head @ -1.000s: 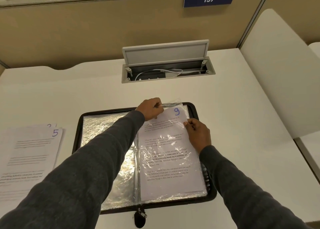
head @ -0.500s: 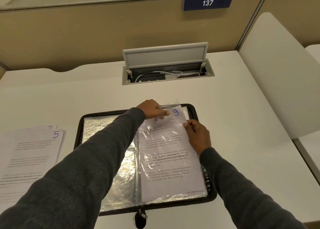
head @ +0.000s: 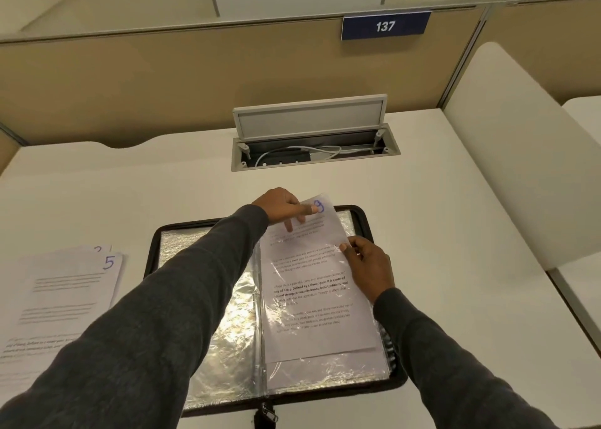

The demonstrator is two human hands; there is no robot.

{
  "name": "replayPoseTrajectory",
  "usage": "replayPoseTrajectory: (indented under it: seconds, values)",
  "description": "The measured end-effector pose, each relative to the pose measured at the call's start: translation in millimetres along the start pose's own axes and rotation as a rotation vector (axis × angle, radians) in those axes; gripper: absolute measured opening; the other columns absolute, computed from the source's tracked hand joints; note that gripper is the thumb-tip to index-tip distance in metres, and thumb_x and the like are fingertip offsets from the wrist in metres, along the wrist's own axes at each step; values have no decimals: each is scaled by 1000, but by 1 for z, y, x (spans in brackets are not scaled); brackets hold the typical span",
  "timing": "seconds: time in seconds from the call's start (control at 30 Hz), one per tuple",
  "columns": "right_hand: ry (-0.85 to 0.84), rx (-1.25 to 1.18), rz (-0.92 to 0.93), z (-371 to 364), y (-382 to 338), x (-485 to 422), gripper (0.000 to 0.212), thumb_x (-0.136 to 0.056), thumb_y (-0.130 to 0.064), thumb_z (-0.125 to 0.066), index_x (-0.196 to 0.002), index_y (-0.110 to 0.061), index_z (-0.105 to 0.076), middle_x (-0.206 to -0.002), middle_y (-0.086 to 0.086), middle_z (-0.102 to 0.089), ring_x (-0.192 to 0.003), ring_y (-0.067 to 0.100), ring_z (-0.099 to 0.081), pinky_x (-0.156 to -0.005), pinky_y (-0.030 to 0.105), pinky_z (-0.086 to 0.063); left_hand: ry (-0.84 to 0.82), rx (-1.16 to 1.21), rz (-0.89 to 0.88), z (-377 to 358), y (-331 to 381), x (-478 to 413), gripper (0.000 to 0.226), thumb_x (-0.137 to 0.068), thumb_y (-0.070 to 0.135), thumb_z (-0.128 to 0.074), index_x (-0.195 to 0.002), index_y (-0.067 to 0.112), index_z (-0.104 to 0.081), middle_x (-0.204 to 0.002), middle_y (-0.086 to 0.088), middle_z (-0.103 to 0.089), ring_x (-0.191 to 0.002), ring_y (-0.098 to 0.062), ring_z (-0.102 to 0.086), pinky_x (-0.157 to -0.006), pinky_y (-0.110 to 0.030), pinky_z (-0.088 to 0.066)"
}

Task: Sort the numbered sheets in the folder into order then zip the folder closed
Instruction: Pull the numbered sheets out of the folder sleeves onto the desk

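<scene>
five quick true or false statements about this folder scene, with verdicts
1. The zip folder lies open on the desk. True.
2. The left hand pinches a sheet numbered 5. False: it pinches sheet 9; the 5 tops the loose stack beside the folder.
3. The cable hatch lid is raised. True.
4. The partition sign reads 173. False: it reads 137.
5. The right hand rests on the loose stack. False: it grips the plastic sleeve at sheet 9's right edge.
</scene>
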State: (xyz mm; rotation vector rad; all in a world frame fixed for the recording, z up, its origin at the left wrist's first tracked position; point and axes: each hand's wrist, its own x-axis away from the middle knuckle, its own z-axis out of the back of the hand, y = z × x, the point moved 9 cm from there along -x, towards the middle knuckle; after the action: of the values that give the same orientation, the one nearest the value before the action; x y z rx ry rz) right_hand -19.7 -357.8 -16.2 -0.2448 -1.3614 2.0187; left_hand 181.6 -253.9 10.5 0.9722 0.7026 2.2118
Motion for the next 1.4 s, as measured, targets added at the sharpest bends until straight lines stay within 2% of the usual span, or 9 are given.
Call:
replayPoseTrajectory:
  seconds: [0.27, 0.4, 0.5, 0.7, 0.8, 1.0, 1.13, 1.27, 1.4]
  values:
    - [-14, 43, -21, 1, 1, 4, 13, -100, -35, -58, -103, -23, -63, -91, -9, -68, -83, 14, -68, -75, 30, -58, 289, 35, -52, 33, 12, 3, 51, -83, 60, -64, -92, 10, -73, -92, -5, -70, -79, -22, -64, -67, -27, -47]
    - [-9, 67, -23, 1, 4, 4, 20, -101, -32, -58, -101, -14, -65, -94, -3, -70, -85, 17, -67, -72, 28, -57, 405, 11, -105, 52, 22, 11, 45, -84, 57, -65, -96, 14, -67, -99, -2, -66, -86, -19, -63, -74, -31, -53]
    - [0, 81, -23, 0, 7, 5, 23, -101, -30, -58, -100, -8, -66, -97, -1, -71, -88, 18, -67, -72, 26, -57, 509, 71, -157, 73, 27, 22, 39, -85, 50, -69, -99, 15, -63, -102, -1, -63, -89, -16, -61, -71, -24, -49]
    - [-23, -49, -107, -3, 15, 11, 11, -100, -22, -60, -97, -18, -70, -86, -3, -75, -81, 19, -72, -65, 16, -54, 774, 138, -279, 126, 35, 55, 29, -86, 41, -72, -101, 17, -63, -107, -3, -61, -93, -15, -60, -83, -29, -52]
    - [-27, -46, -105, -3, 19, 14, 12, -98, -17, -60, -93, -20, -71, -84, -2, -75, -79, 20, -72, -72, 27, -60, 850, 158, -332, 148, 39, 76, 27, -86, 41, -70, -101, 20, -62, -108, -4, -61, -94, -15, -60, -82, -28, -52]
    - [-104, -35, -124, -11, 11, 21, 14, -99, -16, -58, -93, -15, -71, -82, 0, -77, -68, 12, -71, -58, 16, -49, 1086, 62, -355, 202, 30, 127, 37, -89, 51, -59, -83, 15, -62, -88, -4, -65, -75, -21, -61, -67, -42, -55]
    - [-156, -42, -123, -22, -9, 21, 19, -99, -13, -57, -90, -10, -73, -79, 2, -77, -69, 14, -71, -56, 17, -48, 1245, -19, -413, 233, 29, 177, 40, -95, 47, -54, -75, 12, -60, -75, -2, -62, -64, -21, -57, -56, -38, -50]
    - [-266, -50, -65, -50, -43, 22, 15, -98, -21, -60, -90, -15, -71, -80, 0, -77, -76, 17, -73, -67, 29, -52, 1351, -85, -429, 262, 17, 227, 44, -97, 49, -53, -74, 12, -58, -71, 0, -57, -62, -20, -55, -53, -33, -45]
    - [-341, -34, 45, -87, -81, 25, 18, -97, -26, -63, -85, -18, -74, -86, -4, -77, -81, 13, -72, -74, 26, -49, 1404, -204, -383, 287, -1, 273, 48, -97, 51, -51, -69, 11, -57, -65, 1, -50, -57, -17, -46, -50, -29, -37]
